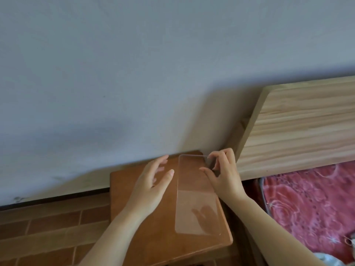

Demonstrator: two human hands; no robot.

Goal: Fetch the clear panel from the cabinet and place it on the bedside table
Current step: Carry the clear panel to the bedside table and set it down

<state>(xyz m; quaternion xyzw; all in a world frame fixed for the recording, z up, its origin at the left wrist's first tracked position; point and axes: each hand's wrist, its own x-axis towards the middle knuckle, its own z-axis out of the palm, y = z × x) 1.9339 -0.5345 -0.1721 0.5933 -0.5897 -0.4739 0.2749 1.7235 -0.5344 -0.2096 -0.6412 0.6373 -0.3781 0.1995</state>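
clear panel [196, 196] is lying on the bedside surface [132, 189], on the side toward the bed, long axis running from the wall edge toward the near edge. near end looks flat on the wood; far end looks slightly lifted, can't tell for sure. a hand reflection is showing in the panel's near half.

right hand [223, 174] is pinching the panel's far corner on the headboard side, thumb and index tips closed on the edge, other fingers curled above it.

left hand [153, 179] is hovering just beside the panel's long edge on the side away from the bed, fingers spread and loosely curved, holding nothing; can't tell if the thumb tip is touching the panel edge.

wooden headboard [299, 129] is sitting just beyond the panel's far corner. red floral bedding [307, 204] is lying below the headboard. grey wall [134, 73] is backing the surface; brown tile floor [48, 231] is showing on the side of the surface away from the bed.
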